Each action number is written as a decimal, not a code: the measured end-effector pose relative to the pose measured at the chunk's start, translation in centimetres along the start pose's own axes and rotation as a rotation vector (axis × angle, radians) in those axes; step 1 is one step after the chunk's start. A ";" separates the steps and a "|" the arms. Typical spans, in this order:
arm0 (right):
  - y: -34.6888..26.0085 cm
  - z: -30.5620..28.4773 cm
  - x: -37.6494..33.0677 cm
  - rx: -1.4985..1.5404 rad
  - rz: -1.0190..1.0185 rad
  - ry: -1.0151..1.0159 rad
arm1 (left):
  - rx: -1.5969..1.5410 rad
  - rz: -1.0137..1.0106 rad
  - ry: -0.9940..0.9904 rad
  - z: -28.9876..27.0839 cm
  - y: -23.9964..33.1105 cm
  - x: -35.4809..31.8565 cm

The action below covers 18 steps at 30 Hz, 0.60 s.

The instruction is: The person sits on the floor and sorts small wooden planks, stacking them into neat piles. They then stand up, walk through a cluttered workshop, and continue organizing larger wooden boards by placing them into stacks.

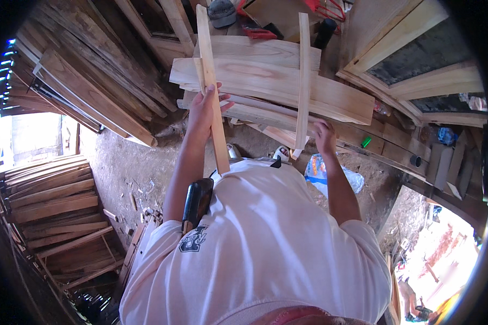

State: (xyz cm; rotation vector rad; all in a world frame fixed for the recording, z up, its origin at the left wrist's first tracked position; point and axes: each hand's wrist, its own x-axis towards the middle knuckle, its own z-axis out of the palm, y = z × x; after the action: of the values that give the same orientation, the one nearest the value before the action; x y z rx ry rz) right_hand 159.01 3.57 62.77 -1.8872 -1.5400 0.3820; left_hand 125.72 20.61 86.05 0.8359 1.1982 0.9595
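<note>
In my left hand (pixel 201 111) is a long, narrow wooden strip (pixel 217 130), pointing away from me with its near end close to my shirt. The fingers wrap round it and some tips show on its right side. A second pale wooden strip (pixel 302 76) lies across a stack of wide planks (pixel 249 76). My right hand (pixel 325 138) is beside this strip's near part, fingers bent and pressed together. What they hold, if anything, is hidden. A short wood piece (pixel 199 73) sits against the left strip.
A grey cap (pixel 222 13) and a red item (pixel 260 33) lie beyond the planks. Long boards (pixel 92 70) lean at the left above stacked timber (pixel 54 200). Framed panels (pixel 417 59) stand at the right. A plastic bag (pixel 333 176) lies on the dirt floor (pixel 130 168).
</note>
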 end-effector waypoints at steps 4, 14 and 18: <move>-0.7 1.6 1.7 0.002 -0.010 0.050 | 0.001 0.000 -0.001 -1.2 0.2 -0.1; 0.0 3.1 3.2 -0.120 0.016 0.090 | 0.032 -0.023 -0.014 -1.1 0.6 -0.4; -0.3 2.4 2.5 -0.138 0.034 0.108 | 0.034 -0.034 -0.077 -0.5 0.2 0.3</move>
State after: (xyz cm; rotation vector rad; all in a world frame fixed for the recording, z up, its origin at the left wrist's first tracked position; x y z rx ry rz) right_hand 157.95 6.76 61.64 -2.0076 -1.4967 0.1898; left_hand 125.21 20.97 86.06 0.8692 1.1613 0.8741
